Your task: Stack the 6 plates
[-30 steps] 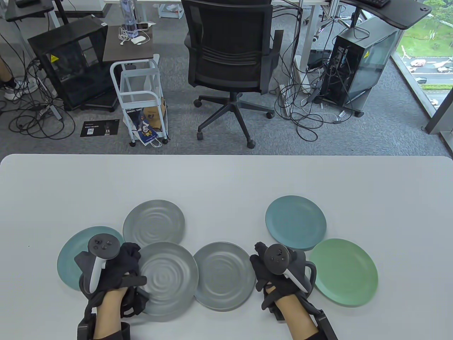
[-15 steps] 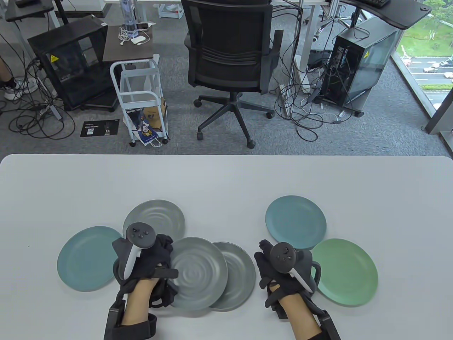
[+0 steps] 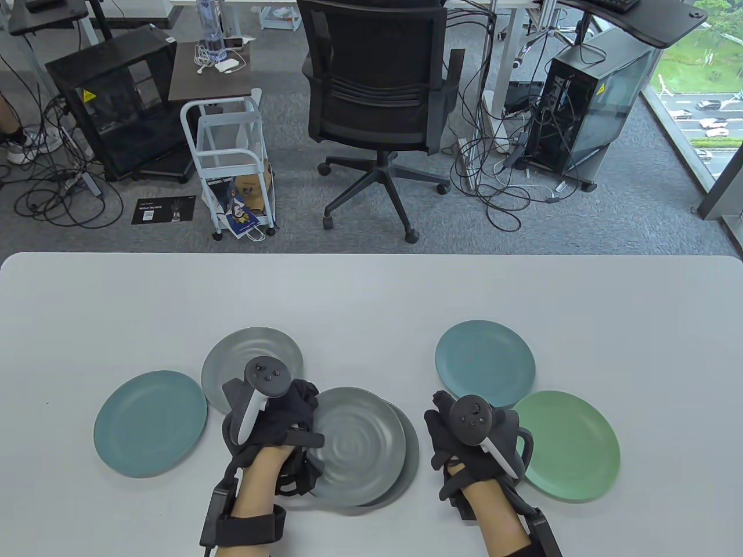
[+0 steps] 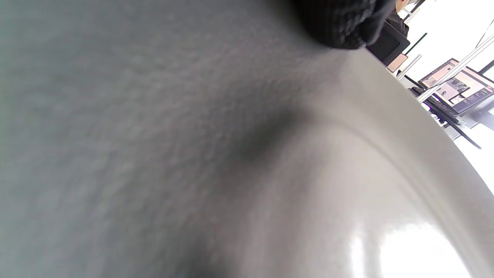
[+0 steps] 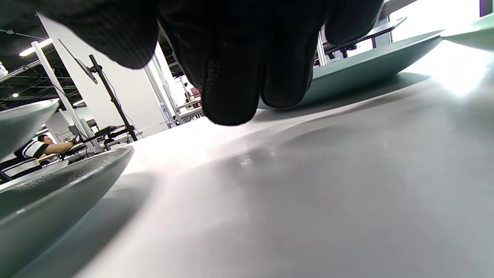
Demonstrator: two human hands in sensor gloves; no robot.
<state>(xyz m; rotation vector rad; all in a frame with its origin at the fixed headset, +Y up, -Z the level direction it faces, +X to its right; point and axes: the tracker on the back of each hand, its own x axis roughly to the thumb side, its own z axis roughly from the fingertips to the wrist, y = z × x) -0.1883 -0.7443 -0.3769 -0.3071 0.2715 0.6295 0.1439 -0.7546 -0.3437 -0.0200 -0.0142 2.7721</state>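
Note:
My left hand point(image 3: 290, 426) grips the left rim of a grey rippled plate point(image 3: 357, 444), held almost fully over a second grey plate point(image 3: 411, 449) that lies on the table. The left wrist view is filled by the held plate's underside point(image 4: 193, 154), with a gloved fingertip point(image 4: 339, 27) at the top. A third grey plate point(image 3: 232, 360) lies behind my left hand. A teal plate point(image 3: 151, 423) lies at the left. My right hand point(image 3: 458, 435) rests on the table, holding nothing, between the grey pair and a blue-teal plate point(image 3: 484, 362) and a green plate point(image 3: 566, 444). Its fingers point(image 5: 239, 69) hang just over the table.
The white table point(image 3: 371, 296) stretches wide behind the plates. An office chair point(image 3: 377, 87), a small white cart point(image 3: 232, 156) and computer towers stand on the floor beyond its far edge. In the right wrist view the lower grey plate's rim point(image 5: 58, 193) lies at the left.
My left hand has carried the grey plate rightward from beside the teal plate to over the other grey plate. My right hand has shifted slightly to the right.

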